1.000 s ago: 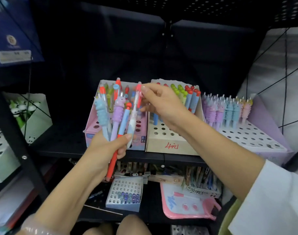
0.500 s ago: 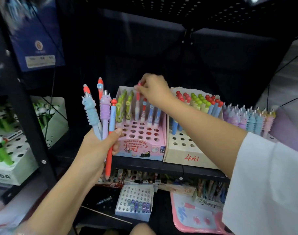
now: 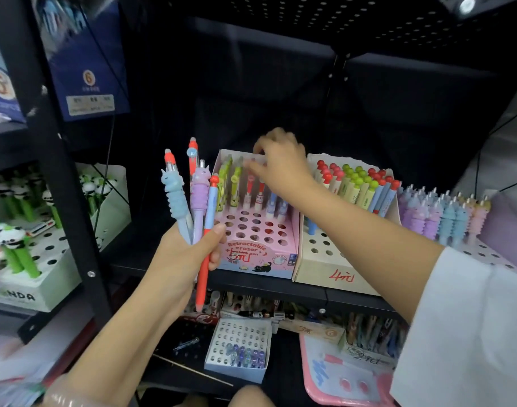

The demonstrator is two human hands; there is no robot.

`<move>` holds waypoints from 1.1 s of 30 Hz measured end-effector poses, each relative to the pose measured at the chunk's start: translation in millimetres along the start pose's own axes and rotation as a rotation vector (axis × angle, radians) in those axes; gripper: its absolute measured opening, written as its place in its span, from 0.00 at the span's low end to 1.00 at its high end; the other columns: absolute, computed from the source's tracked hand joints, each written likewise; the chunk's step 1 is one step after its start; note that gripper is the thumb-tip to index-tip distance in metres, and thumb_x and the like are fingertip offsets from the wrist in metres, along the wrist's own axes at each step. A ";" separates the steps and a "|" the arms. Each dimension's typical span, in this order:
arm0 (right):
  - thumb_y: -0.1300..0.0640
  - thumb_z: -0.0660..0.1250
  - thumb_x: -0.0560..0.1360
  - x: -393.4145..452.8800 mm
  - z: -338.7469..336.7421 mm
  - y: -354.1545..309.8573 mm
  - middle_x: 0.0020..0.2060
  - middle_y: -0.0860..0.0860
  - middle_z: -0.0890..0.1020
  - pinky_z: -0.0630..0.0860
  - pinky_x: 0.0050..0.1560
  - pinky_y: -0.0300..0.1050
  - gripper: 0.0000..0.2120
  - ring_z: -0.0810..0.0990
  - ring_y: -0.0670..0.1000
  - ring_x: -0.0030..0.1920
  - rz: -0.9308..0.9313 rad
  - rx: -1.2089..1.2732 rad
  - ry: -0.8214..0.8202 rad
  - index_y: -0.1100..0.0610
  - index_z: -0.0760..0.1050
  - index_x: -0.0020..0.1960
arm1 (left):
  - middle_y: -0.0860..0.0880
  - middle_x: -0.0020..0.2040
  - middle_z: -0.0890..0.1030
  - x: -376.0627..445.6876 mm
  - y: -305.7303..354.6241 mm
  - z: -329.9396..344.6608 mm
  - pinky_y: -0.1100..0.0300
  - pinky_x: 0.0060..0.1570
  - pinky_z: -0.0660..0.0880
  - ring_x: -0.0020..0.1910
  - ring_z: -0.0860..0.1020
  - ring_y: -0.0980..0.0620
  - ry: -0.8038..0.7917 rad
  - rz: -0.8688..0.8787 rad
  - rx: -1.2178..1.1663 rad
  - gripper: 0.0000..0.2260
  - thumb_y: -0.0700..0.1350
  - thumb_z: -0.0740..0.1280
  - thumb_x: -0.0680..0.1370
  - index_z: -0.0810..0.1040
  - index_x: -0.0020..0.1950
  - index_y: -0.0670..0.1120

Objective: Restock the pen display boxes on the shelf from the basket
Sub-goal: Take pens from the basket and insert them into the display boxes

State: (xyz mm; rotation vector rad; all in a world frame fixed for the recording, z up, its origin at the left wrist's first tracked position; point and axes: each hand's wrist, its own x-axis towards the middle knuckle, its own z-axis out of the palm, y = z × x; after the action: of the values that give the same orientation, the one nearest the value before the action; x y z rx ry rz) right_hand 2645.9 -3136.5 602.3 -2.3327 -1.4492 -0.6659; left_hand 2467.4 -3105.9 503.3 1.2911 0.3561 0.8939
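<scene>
My left hand (image 3: 184, 257) grips a bunch of pens (image 3: 192, 198) upright: a blue and a purple animal-grip pen and thin red-capped ones. It is just left of the pink display box (image 3: 251, 257), labelled "Retractable eraser". That box's back rows hold green, red and blue pens, and its front holes are open. My right hand (image 3: 280, 165), blurred, reaches over the back row, its curled fingers pinching the top of a red-and-white pen (image 3: 249, 186) standing there.
A beige box (image 3: 333, 274) of red- and green-topped pens sits right of the pink one, then a purple box (image 3: 504, 230) of animal-grip pens. A panda pen box (image 3: 16, 295) stands at left behind a black shelf post (image 3: 63, 201). More boxes (image 3: 239, 353) lie on the shelf below.
My right hand took one pen from the bunch and carried it to the pink box's back row, where it now stands. The left hand with the bunch shifted left of the box.
</scene>
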 end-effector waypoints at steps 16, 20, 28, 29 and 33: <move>0.62 0.65 0.74 -90.0 -34.5 -6.0 0.33 0.53 0.79 0.79 0.41 0.46 0.05 0.78 0.48 0.31 0.422 1.079 -0.406 0.58 0.70 0.49 | 0.51 0.25 0.74 -4.8 -9.1 55.8 0.63 0.20 0.68 0.21 0.71 0.55 -0.046 -0.007 0.084 0.07 0.49 0.66 0.74 0.74 0.43 0.45; 0.63 0.64 0.74 -103.8 -43.0 12.4 0.30 0.54 0.79 0.81 0.38 0.42 0.09 0.79 0.48 0.29 0.481 1.095 -0.380 0.58 0.73 0.36 | 0.47 0.27 0.74 -7.4 -11.3 81.7 0.63 0.20 0.69 0.21 0.72 0.53 -0.090 0.020 0.186 0.10 0.48 0.62 0.79 0.71 0.47 0.41; 0.61 0.59 0.79 -113.7 -72.9 83.6 0.35 0.52 0.81 0.80 0.35 0.38 0.07 0.82 0.45 0.31 0.556 1.106 0.102 0.55 0.71 0.43 | 0.51 0.29 0.75 -13.3 -14.8 121.1 0.62 0.21 0.69 0.22 0.72 0.54 -0.142 -0.045 0.170 0.06 0.44 0.61 0.79 0.71 0.48 0.41; 0.60 0.59 0.79 -112.1 -79.2 99.0 0.34 0.52 0.81 0.80 0.34 0.38 0.07 0.82 0.46 0.32 0.532 1.022 0.248 0.52 0.69 0.44 | 0.51 0.28 0.75 -13.8 -15.4 123.3 0.63 0.20 0.68 0.21 0.71 0.55 -0.146 -0.061 0.166 0.05 0.43 0.61 0.79 0.70 0.48 0.41; 0.58 0.59 0.79 -117.0 -75.9 142.5 0.34 0.58 0.81 0.79 0.38 0.48 0.06 0.82 0.54 0.36 0.405 0.581 0.381 0.51 0.64 0.45 | 0.52 0.28 0.76 -17.9 -17.3 131.1 0.64 0.20 0.65 0.21 0.69 0.55 -0.161 -0.108 0.161 0.03 0.41 0.61 0.79 0.70 0.47 0.43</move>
State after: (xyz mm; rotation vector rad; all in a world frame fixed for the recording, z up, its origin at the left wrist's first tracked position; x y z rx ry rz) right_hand 2713.0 -3324.3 600.2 -1.8321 -0.8214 -0.4590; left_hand 2552.2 -3207.6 519.7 1.4682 0.3729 0.6754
